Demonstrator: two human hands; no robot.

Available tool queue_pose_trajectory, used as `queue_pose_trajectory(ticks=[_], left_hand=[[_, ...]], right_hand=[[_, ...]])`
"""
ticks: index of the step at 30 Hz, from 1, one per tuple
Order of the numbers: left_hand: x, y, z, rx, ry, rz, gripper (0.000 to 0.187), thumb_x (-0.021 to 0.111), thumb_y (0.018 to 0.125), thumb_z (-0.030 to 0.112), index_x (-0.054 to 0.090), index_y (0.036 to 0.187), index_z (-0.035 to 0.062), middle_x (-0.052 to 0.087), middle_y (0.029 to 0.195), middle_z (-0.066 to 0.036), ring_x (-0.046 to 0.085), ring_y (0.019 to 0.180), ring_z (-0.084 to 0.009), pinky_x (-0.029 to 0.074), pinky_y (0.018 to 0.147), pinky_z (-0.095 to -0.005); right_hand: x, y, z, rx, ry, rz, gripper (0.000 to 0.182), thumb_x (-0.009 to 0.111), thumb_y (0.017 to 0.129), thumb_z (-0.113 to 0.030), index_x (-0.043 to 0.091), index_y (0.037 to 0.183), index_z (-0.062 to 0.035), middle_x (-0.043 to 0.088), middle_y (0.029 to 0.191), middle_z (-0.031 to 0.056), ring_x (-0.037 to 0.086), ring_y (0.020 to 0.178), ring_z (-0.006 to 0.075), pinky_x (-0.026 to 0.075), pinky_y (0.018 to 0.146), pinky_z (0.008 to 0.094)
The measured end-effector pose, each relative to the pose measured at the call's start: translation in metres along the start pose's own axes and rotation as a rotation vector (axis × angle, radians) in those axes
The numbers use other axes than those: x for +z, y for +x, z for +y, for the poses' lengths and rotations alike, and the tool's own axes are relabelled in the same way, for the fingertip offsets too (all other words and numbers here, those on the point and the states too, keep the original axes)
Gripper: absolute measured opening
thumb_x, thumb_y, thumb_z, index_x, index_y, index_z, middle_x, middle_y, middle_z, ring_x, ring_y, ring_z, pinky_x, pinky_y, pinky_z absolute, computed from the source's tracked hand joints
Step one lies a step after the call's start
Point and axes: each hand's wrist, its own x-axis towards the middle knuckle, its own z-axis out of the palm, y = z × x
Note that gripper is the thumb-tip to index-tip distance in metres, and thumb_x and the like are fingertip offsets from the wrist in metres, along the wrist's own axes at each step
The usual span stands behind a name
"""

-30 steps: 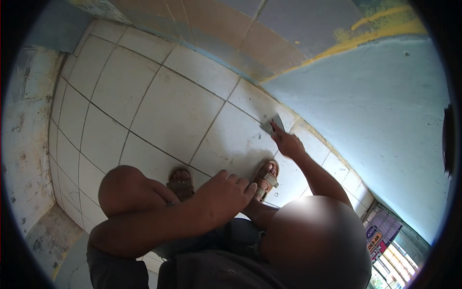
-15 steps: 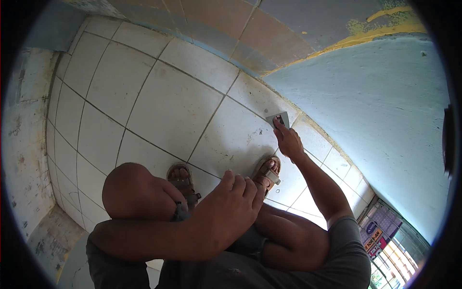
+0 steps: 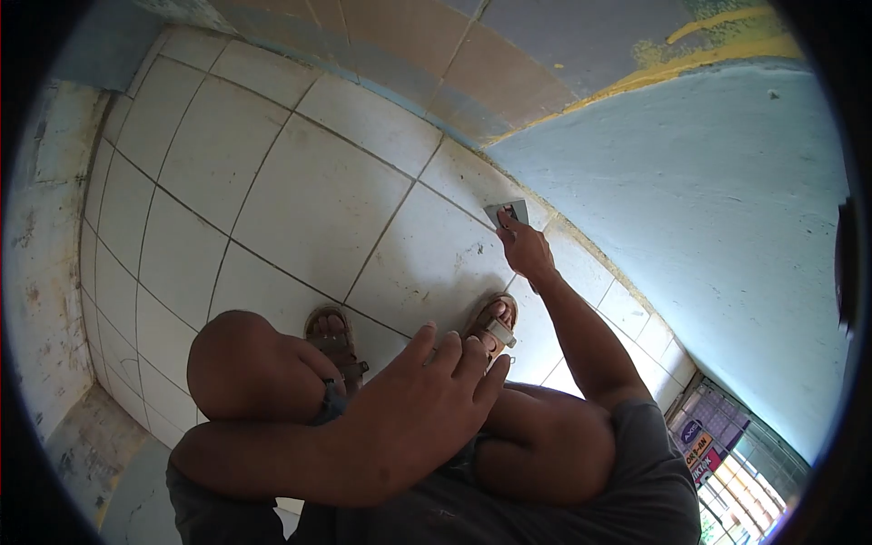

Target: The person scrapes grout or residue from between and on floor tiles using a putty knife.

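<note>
My right hand [image 3: 527, 252] is wrapped round a putty knife [image 3: 520, 209], index finger laid along its flat grey metal blade. Low over the white tiled floor [image 3: 327, 173], the blade sits near the foot of the light blue wall [image 3: 654, 200]. Part of the handle is hidden by the palm. My left hand [image 3: 427, 400] hangs in front of my lap between the knees, fingers loosely spread, holding nothing. It is nearest to my sandalled feet, and its fingertips overlap the right sandal [image 3: 495, 322] in this view.
A brownish tiled wall [image 3: 509, 73] with yellow paint smears meets the blue wall at the far corner. On the left runs a stained white wall [image 3: 45, 245]. A metal grille [image 3: 758, 463] with signs behind it stands at lower right. Dark specks mark the floor tiles.
The putty knife in my right hand has shifted slightly up and left in the view. The fingers of my left hand have spread a little wider. My whole view has shifted slightly.
</note>
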Motion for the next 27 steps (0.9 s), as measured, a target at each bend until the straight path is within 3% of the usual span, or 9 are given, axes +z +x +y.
queue_pose_trajectory(ticks=[4, 20, 22, 25, 27], left_hand=[[-0.007, 0.001, -0.002, -0.027, 0.019, 0.035, 0.055, 0.06, 0.103, 0.02, 0.057, 0.156, 0.0028, 0.069, 0.139, -0.02, 0.069, 0.128, -0.0317, 0.049, 0.117, -0.0509], [0.008, 0.011, 0.003, 0.032, 0.02, 0.003, 0.055, 0.06, 0.103, 0.019, 0.058, 0.154, 0.0015, 0.071, 0.134, -0.018, 0.069, 0.125, -0.0297, 0.05, 0.116, -0.0477], [0.008, 0.016, 0.004, 0.012, 0.083, 0.048, 0.048, 0.066, 0.101, 0.023, 0.065, 0.143, -0.0001, 0.073, 0.118, -0.012, 0.07, 0.115, -0.0245, 0.049, 0.108, -0.0417], [0.014, 0.017, 0.002, -0.003, 0.043, -0.057, 0.055, 0.06, 0.102, 0.02, 0.058, 0.154, 0.0012, 0.071, 0.128, -0.016, 0.071, 0.12, -0.0278, 0.051, 0.114, -0.047], [0.017, 0.019, 0.001, -0.007, 0.066, -0.04, 0.055, 0.06, 0.102, 0.02, 0.058, 0.154, 0.0013, 0.071, 0.128, -0.016, 0.071, 0.119, -0.0276, 0.051, 0.113, -0.0469]], right_hand=[[0.016, -0.007, 0.017, -0.151, 0.059, 0.103, 0.047, 0.065, 0.108, -0.038, 0.063, 0.154, -0.0298, 0.073, 0.135, 0.0245, 0.069, 0.123, 0.0487, 0.055, 0.104, 0.0567], [0.001, 0.015, -0.008, -0.085, 0.088, 0.097, 0.048, 0.065, 0.108, -0.033, 0.062, 0.155, -0.0249, 0.074, 0.127, 0.0276, 0.07, 0.12, 0.0489, 0.056, 0.102, 0.0548], [0.004, 0.013, -0.004, -0.2, 0.053, 0.07, 0.047, 0.065, 0.108, -0.036, 0.063, 0.154, -0.0239, 0.076, 0.125, 0.0264, 0.071, 0.117, 0.0493, 0.056, 0.1, 0.0561], [-0.018, 0.003, -0.051, -0.33, 0.007, -0.017, 0.048, 0.063, 0.111, -0.041, 0.061, 0.156, -0.0262, 0.075, 0.129, 0.0263, 0.072, 0.12, 0.0466, 0.058, 0.099, 0.0533], [-0.036, 0.0, -0.109, -0.305, -0.074, -0.12, 0.05, 0.062, 0.111, -0.042, 0.059, 0.158, -0.0272, 0.076, 0.126, 0.0247, 0.073, 0.118, 0.0459, 0.059, 0.097, 0.0541]])
